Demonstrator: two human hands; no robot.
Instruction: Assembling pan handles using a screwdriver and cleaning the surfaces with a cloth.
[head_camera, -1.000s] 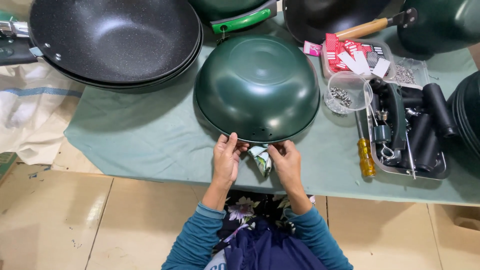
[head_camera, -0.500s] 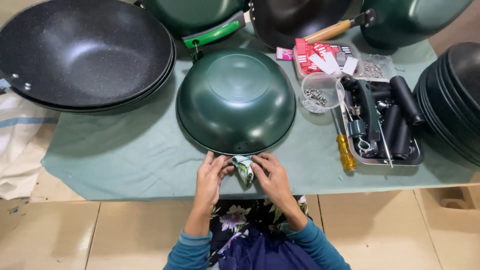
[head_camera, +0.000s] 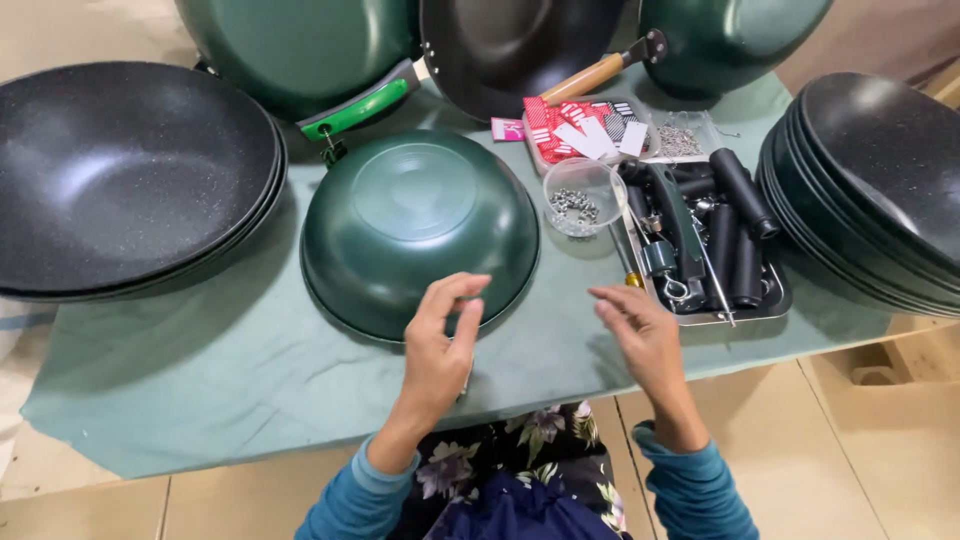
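Hands are held just near of the upturned green wok (head_camera: 420, 235) on the cloth, left hand (head_camera: 440, 345) loosely curled, right hand (head_camera: 640, 335) spread and empty, apparently between grips, the rim needing re-grasping.

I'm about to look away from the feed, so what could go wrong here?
The left hand is at the rim of the upside-down green wok, which sits near the table edge; a nudge might slide it off. The right hand hovers close to the tray and the cup of small metal parts, which could tip over.
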